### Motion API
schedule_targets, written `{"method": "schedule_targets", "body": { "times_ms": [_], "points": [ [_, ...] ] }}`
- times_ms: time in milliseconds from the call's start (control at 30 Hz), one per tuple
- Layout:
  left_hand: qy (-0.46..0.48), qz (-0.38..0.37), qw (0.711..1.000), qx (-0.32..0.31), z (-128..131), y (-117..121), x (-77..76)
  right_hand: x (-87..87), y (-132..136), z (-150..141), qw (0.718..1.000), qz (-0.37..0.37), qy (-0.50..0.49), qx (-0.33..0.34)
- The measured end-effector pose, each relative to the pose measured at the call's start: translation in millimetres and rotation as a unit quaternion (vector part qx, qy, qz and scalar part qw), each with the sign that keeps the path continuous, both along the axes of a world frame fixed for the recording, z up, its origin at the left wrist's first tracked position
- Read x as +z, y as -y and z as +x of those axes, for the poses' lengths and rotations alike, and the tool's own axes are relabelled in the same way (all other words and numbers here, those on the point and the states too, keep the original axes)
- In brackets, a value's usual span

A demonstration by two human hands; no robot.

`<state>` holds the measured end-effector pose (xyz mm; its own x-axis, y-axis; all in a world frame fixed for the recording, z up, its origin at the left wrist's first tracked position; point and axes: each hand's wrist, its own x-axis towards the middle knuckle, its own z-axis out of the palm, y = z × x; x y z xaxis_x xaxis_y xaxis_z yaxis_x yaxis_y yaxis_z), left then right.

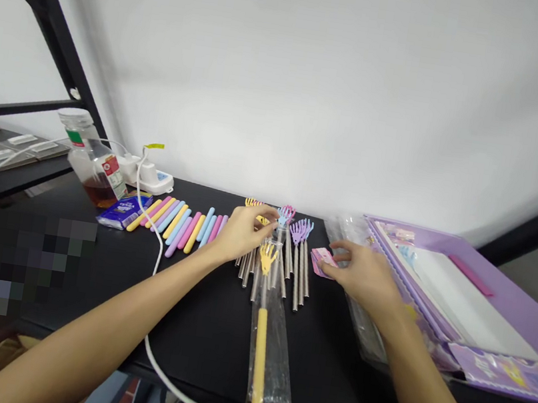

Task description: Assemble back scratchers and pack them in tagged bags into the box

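Observation:
My left hand [243, 231] reaches over a row of metal back scratchers [291, 259] with coloured claw heads, its fingers pinched at the top of a clear plastic sleeve [273, 337]. A yellow-handled back scratcher [261, 345] lies inside that sleeve, claw end towards my hand. My right hand [364, 273] rests on the black table [210, 327] to the right of the scratchers, fingers closed on a small stack of pink cards [321, 260].
Several pastel handle covers [179, 222] lie in a row at the left. Behind them stand a bottle of brown liquid [91, 158], a blue packet [120, 211] and a white power strip [148, 177] with a cable. A purple box [477, 300] and clear bags sit at the right.

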<state>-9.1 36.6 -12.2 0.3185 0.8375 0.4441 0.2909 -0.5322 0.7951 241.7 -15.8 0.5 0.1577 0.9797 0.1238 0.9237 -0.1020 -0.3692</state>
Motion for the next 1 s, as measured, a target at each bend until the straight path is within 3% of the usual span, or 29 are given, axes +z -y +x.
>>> {"method": "schedule_targets", "body": {
  "times_ms": [1000],
  "points": [
    [-0.037,0.024,0.999,0.005,2.9,4.5,1.7,-2.4,-1.5,-1.8,0.999,0.012,-0.048,-0.003]
  ]
}}
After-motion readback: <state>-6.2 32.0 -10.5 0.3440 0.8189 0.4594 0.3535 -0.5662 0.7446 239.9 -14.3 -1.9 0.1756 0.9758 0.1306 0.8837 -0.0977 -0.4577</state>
